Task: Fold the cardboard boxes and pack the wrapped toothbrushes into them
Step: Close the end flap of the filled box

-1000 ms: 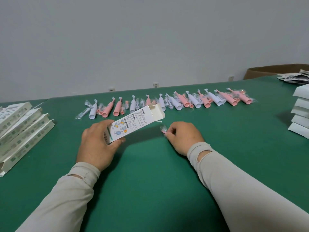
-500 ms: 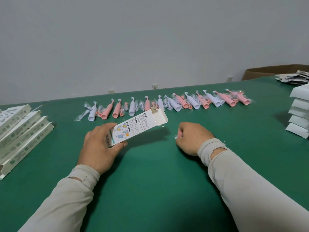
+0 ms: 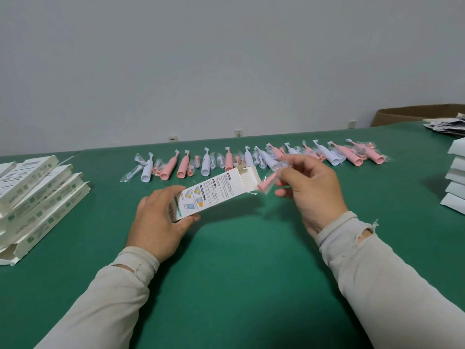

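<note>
— Toothbrush box [image 3: 214,191], the printed white one: that's in the left hand [image 3: 158,220], fingers curled round its near end, tilted up off the green worktop [image 3: 239,273] with the far flap open.

— And the right hand [image 3: 310,190]?

— Its grip is closed on a small wrapped pink toothbrush part [image 3: 267,183], pinched in its clear sleeve just at the box's open mouth. Not inside yet, as far as I can see.

— So how far along would you say?

— Early to middling. One box is folded into shape and I'd judge it's about to be filled. Behind it, a long row of wrapped toothbrushes [image 3: 251,159], pink and white, lies across the worktop unpacked.

— What about the pile on the left?

— A stack of white boxes [image 3: 35,197] at the left edge. They look flat, but whether any are packed I can't tell. Another white stack [image 3: 455,177] sits at the right edge, with a brown carton [image 3: 407,115] beyond it.

— Plenty left, then.

— Most of it, I'd think: this flap to close, then nearly the whole row.
</note>
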